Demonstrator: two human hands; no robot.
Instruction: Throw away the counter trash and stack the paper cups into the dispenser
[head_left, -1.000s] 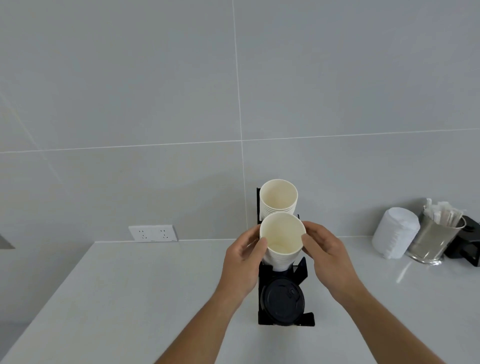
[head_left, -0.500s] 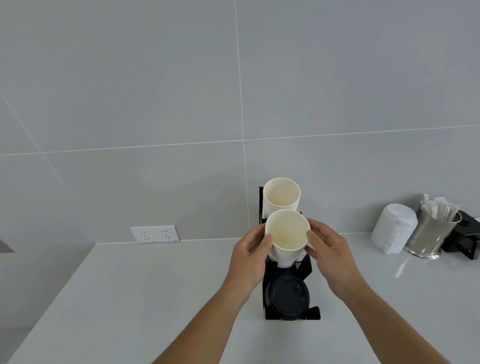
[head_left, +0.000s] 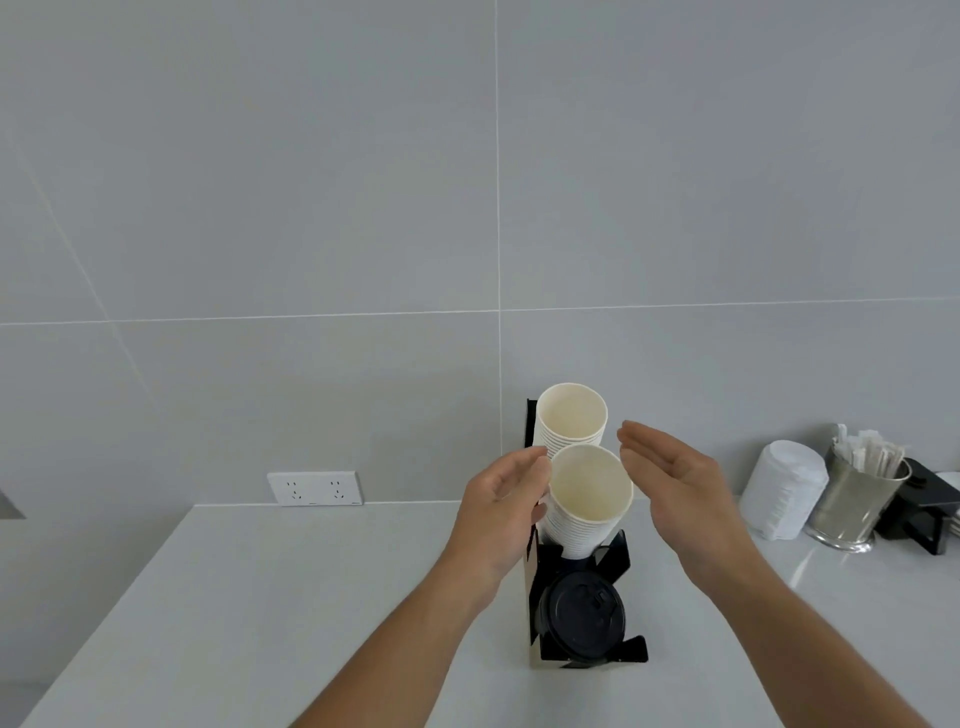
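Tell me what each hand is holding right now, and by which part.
The right hand is open, holding nothing. The left hand touches the upper side of the front cup stack; whether it grips cannot be told.

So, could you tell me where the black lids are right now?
In the head view, the black lids sit low and centre in the black dispenser's front slot, just below the nearer cup stack.

My pale grey counter (head_left: 260, 597) carries the black cup dispenser (head_left: 587, 644) in front of me. At its far right stand a white sleeve of lids (head_left: 782, 491), a steel cup of stir sticks (head_left: 852, 499) and a black holder (head_left: 930, 504).
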